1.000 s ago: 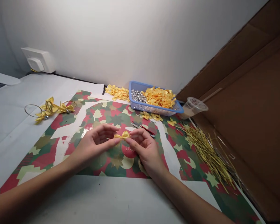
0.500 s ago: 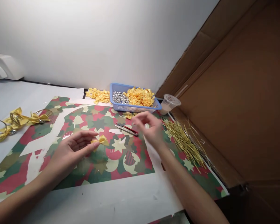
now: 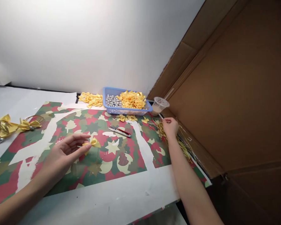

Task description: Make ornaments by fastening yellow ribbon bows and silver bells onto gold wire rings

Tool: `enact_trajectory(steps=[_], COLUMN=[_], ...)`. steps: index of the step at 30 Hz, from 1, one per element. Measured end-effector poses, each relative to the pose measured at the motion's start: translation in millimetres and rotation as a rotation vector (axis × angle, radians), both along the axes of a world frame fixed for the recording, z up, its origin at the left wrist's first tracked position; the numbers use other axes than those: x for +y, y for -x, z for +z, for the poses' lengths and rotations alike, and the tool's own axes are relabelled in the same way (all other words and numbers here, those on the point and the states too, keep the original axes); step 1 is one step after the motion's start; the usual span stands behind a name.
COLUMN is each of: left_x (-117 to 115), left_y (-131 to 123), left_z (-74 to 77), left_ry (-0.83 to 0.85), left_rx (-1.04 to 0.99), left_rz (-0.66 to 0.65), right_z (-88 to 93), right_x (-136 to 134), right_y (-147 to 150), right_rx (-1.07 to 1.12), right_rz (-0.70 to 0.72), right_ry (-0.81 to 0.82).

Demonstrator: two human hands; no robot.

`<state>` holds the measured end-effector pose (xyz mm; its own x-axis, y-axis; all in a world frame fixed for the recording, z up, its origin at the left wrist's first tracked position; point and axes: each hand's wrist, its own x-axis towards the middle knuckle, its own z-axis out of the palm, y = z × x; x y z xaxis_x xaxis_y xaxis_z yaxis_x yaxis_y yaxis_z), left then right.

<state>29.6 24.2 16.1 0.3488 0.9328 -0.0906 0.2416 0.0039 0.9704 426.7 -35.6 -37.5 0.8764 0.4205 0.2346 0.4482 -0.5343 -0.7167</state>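
Note:
A small yellow ribbon bow is pinched between the thumb and fingers of my left hand, just above the patterned paper. To the right, my right hand rests over the top end of a bundle of thin gold wire ties. Its fingers are drawn together there, and what they pinch is hidden. Several loose yellow bows lie between that hand and the blue basket. Red-handled thread snips lie on the paper between my hands.
Silver bells and yellow bows fill the basket, with a bow pile beside it. A lidded plastic cup stands against the cardboard wall on the right. Bows joined with gold rings lie at far left.
My right hand has moved right and down from above the snips to the gold tie bundle. My left hand keeps hold of the bow. The view has shifted slightly right.

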Motion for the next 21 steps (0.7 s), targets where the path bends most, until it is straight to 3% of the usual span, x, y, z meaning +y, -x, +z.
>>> enact_trajectory(steps=[6, 12, 21], left_x=[0, 6, 6], left_y=[-1, -2, -1], left_z=[5.8, -2.0, -0.7], left_ry=[-0.04, -0.068, -0.022], left_rx=[-0.003, 0.029, 0.074], left_rz=[-0.021, -0.065, -0.073], right_z=[8.6, 26.4, 21.2], right_x=[-24, -55, -31], right_y=[-32, -83, -104], right_rx=[-0.028, 0.012, 0.162], right_rz=[-0.048, -0.086, 0.16], right_ry=[0.054, 0.134, 0.198])
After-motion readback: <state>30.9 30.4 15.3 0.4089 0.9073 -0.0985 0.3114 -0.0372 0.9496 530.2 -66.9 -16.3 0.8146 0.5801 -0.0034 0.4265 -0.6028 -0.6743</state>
